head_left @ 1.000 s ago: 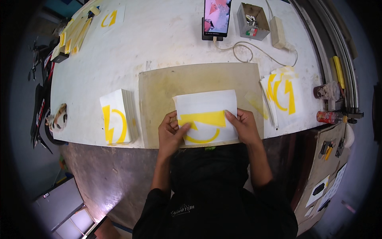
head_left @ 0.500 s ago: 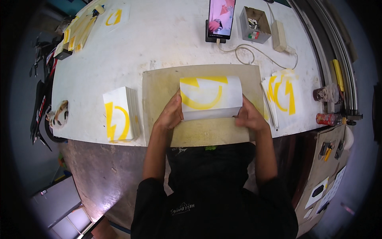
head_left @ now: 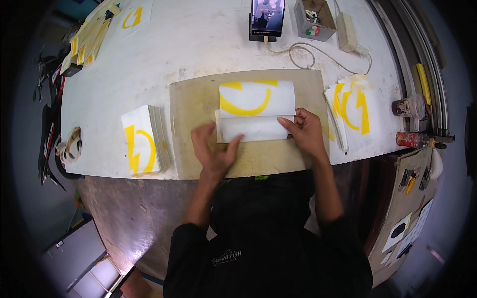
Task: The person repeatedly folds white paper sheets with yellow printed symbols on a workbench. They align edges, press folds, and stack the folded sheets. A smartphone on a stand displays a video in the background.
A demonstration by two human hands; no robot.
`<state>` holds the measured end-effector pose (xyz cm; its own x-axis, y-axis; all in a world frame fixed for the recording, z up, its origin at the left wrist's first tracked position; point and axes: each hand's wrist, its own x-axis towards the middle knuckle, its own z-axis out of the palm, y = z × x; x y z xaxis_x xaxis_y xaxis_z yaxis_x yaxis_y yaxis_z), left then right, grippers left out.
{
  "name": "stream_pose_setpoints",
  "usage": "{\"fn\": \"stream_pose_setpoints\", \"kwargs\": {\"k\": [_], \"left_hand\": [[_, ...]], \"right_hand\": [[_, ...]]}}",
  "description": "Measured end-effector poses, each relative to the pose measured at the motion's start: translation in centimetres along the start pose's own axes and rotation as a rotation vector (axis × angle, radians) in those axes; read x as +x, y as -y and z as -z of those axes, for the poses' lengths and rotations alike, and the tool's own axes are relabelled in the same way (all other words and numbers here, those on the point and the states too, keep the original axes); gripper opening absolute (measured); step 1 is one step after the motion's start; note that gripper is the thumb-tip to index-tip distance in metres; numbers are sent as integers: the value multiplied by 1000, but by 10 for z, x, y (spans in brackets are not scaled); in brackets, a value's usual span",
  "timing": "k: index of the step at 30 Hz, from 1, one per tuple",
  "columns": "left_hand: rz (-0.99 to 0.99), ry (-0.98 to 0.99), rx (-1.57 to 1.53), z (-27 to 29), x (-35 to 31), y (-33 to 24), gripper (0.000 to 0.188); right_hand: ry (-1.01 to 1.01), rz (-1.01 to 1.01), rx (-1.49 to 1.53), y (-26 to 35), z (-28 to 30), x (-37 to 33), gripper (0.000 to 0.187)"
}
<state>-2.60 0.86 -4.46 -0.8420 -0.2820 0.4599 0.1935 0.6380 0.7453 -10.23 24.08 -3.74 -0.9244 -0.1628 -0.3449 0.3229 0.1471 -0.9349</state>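
Observation:
A white sheet of paper with bold yellow printing lies on a tan board, with a plain flap folded across its near half. My right hand pinches the sheet's right edge by the fold, thumb on top. My left hand is at the near left corner, its fingers spread and slightly blurred. Its thumb reaches over the near edge of the flap; whether it touches the paper I cannot tell.
The tan board rests on a white table. Stacks of yellow-printed paper flank it: a left stack and a right stack. Farther back are a phone on a stand, an open box and a power strip with a cable.
The sheet has gone from curled up between both hands to flattened on the board with its flap down. My left hand has let go and opened; my right moved onto the fold's edge.

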Motion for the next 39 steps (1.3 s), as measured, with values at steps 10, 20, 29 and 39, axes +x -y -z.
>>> {"fn": "stream_pose_setpoints", "kwargs": {"k": [10, 20, 29, 39], "left_hand": [[-272, 367, 281, -3, -19, -2, 41], [-236, 482, 327, 5, -44, -3, 48], [-83, 615, 461, 37, -61, -12, 60], [-74, 532, 405, 31, -80, -19, 56]], "right_hand": [[-355, 748, -752, -8, -17, -49, 29], [-44, 864, -922, -41, -26, -58, 30], [-64, 818, -846, -30, -50, -81, 30], [232, 848, -1154, -5, -77, 8, 59]]}}
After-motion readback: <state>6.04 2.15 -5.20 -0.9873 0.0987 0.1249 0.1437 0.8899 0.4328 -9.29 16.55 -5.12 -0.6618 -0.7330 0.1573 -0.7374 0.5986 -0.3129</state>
